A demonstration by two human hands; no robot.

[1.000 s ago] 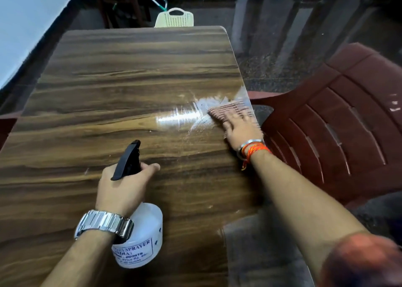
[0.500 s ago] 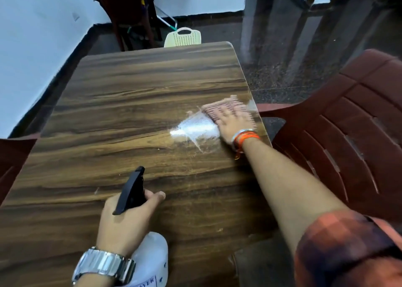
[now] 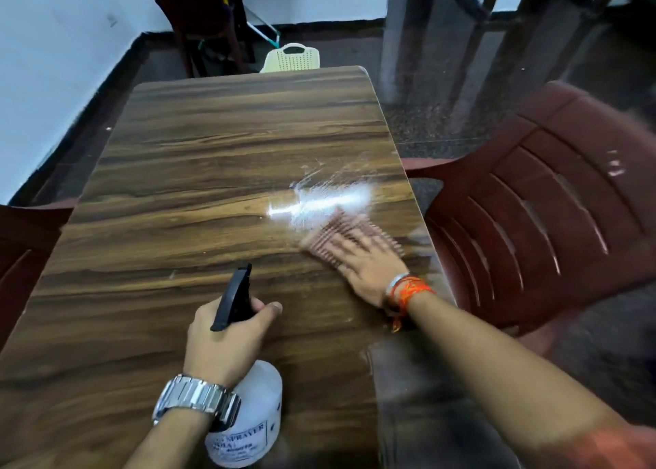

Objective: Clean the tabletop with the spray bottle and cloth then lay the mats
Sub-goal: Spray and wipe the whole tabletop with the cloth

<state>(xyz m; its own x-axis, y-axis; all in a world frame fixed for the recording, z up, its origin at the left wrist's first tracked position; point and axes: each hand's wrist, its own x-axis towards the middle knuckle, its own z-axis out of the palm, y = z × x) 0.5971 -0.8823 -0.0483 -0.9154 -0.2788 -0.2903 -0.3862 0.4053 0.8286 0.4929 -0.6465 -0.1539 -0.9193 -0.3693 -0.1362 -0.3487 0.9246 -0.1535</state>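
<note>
My left hand [image 3: 227, 340] grips the neck of a white spray bottle [image 3: 253, 419] with a black trigger head, standing near the front of the wooden tabletop [image 3: 198, 198]. My right hand [image 3: 369, 266] lies flat on a pinkish ribbed cloth [image 3: 337, 234] and presses it onto the table close to the right edge. Just beyond the cloth, a wet streak [image 3: 319, 202] shines white on the wood. No mats are in view.
A dark red plastic chair [image 3: 553, 213] stands against the table's right side, and part of another red chair [image 3: 21, 241] shows at the left. A cream plastic chair back [image 3: 293, 58] rises behind the far edge. Pillars stand at the back right.
My right hand has dragged the cloth back toward me along the right edge, leaving the wet streak uncovered beyond it. The left hand stays on the bottle.
</note>
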